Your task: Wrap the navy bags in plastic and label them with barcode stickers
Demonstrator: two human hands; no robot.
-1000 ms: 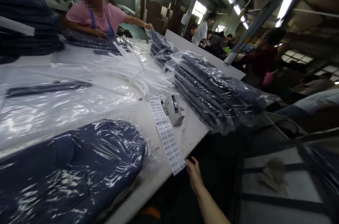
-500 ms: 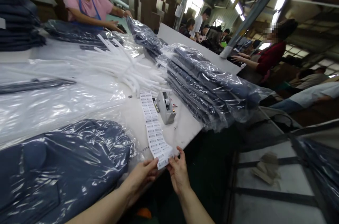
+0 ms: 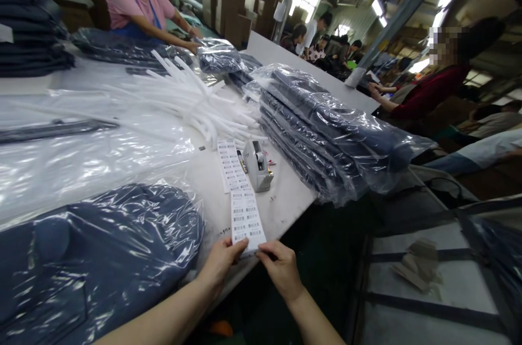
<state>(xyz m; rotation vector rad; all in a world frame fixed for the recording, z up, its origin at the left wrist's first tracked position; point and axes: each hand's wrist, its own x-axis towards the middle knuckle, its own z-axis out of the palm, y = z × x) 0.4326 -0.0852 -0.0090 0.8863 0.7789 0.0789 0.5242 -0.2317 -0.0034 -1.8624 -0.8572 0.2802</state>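
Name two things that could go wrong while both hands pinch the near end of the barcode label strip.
The label strip bends midway, so a pull by the left hand and right hand might tear it. Its end sits at the table edge; released, it may slide off.

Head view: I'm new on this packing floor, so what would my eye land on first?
The left hand and right hand pinch the near end of a strip of barcode labels at the edge of the table. A bagged navy garment glistens at lower left; a stack of bagged garments fills the right corner.
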